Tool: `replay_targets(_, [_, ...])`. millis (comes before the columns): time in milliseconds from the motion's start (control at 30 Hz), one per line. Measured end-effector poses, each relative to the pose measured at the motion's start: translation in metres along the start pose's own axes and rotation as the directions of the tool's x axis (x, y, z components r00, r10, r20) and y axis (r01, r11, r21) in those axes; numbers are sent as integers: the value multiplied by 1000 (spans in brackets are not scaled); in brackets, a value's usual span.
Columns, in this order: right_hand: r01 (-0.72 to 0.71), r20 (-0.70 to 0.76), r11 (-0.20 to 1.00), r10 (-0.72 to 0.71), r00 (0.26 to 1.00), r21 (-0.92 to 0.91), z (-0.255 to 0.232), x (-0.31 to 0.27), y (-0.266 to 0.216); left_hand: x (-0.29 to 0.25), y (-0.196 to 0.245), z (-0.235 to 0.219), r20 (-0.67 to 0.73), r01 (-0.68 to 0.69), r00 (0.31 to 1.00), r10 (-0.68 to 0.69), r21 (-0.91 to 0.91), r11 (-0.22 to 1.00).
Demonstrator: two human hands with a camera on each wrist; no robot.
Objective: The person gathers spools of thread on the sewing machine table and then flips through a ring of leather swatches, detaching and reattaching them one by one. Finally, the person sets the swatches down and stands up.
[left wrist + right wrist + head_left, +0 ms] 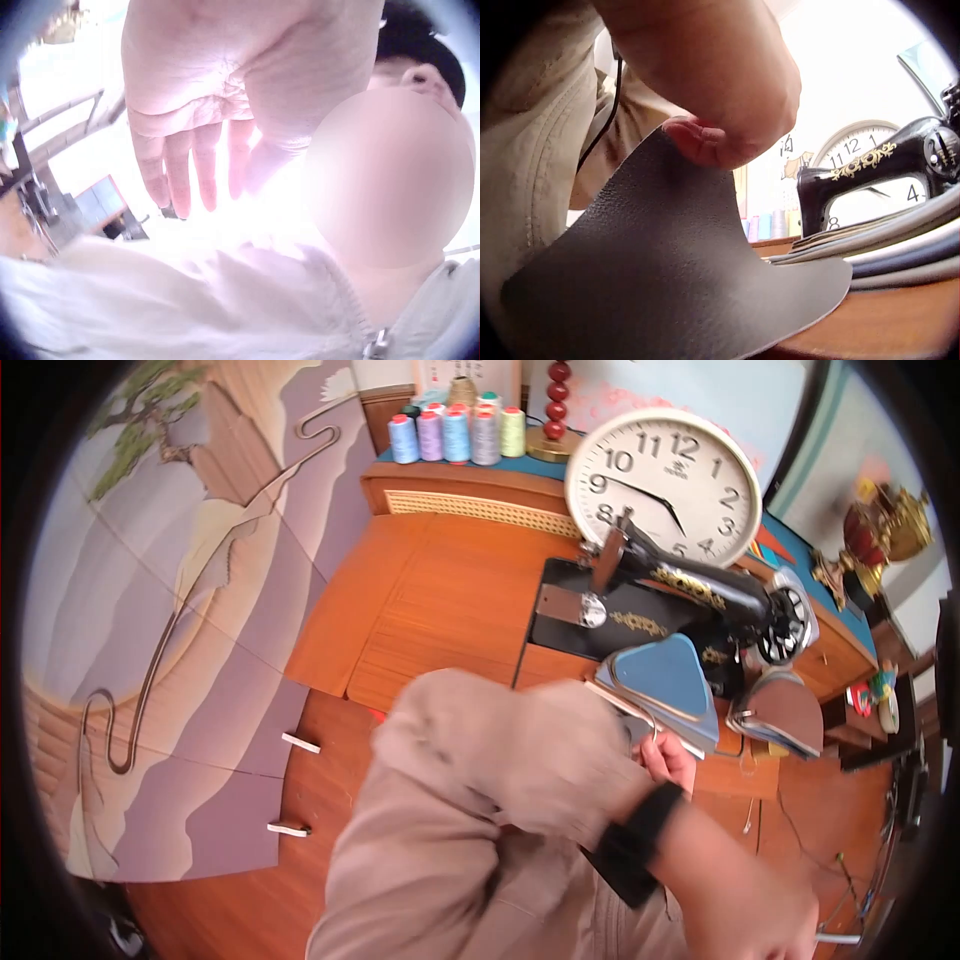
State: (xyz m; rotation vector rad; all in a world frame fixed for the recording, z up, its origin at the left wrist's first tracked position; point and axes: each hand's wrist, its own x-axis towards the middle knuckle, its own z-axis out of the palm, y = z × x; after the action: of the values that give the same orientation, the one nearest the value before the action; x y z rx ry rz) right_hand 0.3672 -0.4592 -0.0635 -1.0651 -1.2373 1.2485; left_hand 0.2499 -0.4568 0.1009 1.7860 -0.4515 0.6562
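Observation:
My right hand (668,758) grips the narrow upper end of a dark grey, pebbled leather-like piece (675,240), its fingers curled at the edge. The piece widens downward to a rounded corner in the right wrist view. My left arm, in a beige sleeve (440,760) with a black band (652,822) at the wrist, crosses in front of me. At the lower right of the head view my left hand (750,905) is blurred. The left wrist view shows its palm, with long fingers (178,169) hanging straight and no object against them.
A black sewing machine (700,582) stands on the wooden table (440,580), a round clock (640,460) behind it. Stacks of blue (660,678) and brown (780,710) curved pieces lie at its near side. Thread spools (456,438) line the back shelf. A painted panel (230,680) fills the left.

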Motion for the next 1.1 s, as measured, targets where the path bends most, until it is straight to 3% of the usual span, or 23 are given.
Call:
replay_targets(33, [41, 30, 998, -43, 999, 55, -2, 2, -2, 3, -3, 4, 19, 0, 1000, 0, -27, 1000])
replay_targets(67, [-86, 19, 995, 85, 996, 42, -8, 0, -3, -5, -7, -15, -135, -166, 977, 165, -3, 986])
replay_targets(100, [-90, -14, 995, 91, 996, 47, -7, 0, -9, -19, -3, -41, -170, -87, 982, 82, -20, 996])
replay_targets(133, [51, -21, 996, -53, 998, -73, -2, 4, -19, -41, 16, -63, -174, 270, 941, -291, -135, 953])
replay_targets(167, [179, -10, 964, -184, 983, -197, -1, 5, -25, -64, 5, -76, -351, 194, 926, -142, 117, 974])
replay_targets(200, [103, 108, 993, -96, 990, -59, -12, 6, -21, -90, -6, -82, -468, 276, 868, -167, 175, 945])
replay_targets(233, [100, 85, 993, -95, 992, -61, -14, 7, -24, -111, -14, -88, -581, 364, 795, -177, 222, 905])
replay_targets(300, [118, 164, 993, -116, 980, 0, -10, 10, -35, -137, -24, -80, -754, 596, 594, -282, 176, 783])
replay_targets(333, [126, 177, 992, -127, 976, 17, -8, 12, -36, -145, -32, -76, -742, 593, 603, -293, 171, 787])
replay_targets(400, [130, 210, 992, -127, 970, -2, -2, 17, -41, -164, -51, -66, -747, 636, 472, -469, -79, 768])
replay_targets(500, [128, 262, 991, -116, 958, -31, 5, 24, -43, -174, -64, -54, -655, 522, 526, -542, -254, 814])
replay_targets(533, [148, 265, 989, -138, 954, -19, 9, 27, -44, -170, -64, -49, -691, 470, 482, -539, -315, 825])
replay_targets(633, [178, 268, 984, -167, 949, -16, 14, 29, -42, -177, -71, -47, -687, 394, 488, -538, -377, 838])
replay_targets(667, [144, 209, 989, -146, 967, 26, 19, 29, -42, -178, -73, -46, -685, 392, 491, -538, -378, 839])
replay_targets(700, [112, 151, 991, -122, 981, 72, 23, 29, -41, -179, -75, -45, -728, 345, 474, -496, -365, 865])
replay_targets(767, [222, 171, 975, -223, 960, 28, 32, 34, -32, -181, -80, -41, -768, 296, 453, -453, -349, 889])
replay_targets(833, [224, 189, 974, -223, 956, 14, 37, 36, -24, -183, -85, -36, -839, 193, 357, -410, -364, 911])
replay_targets(933, [293, 162, 952, -276, 947, -86, 42, 37, -21, -184, -81, -32, -832, 116, 308, -461, -448, 886])
replay_targets(1000, [268, 50, 962, -265, 963, -61, 43, 38, -18, -186, -80, -32, -852, 124, 267, -450, -433, 893])
replay_targets(1033, [267, 49, 962, -264, 963, -62, 43, 39, -18, -187, -79, -31, -870, 134, 226, -438, -418, 899])
replay_targets(1100, [180, 84, 982, -184, 979, 48, 42, 41, -17, -193, -75, -33, -865, 160, 231, -446, -418, 894])
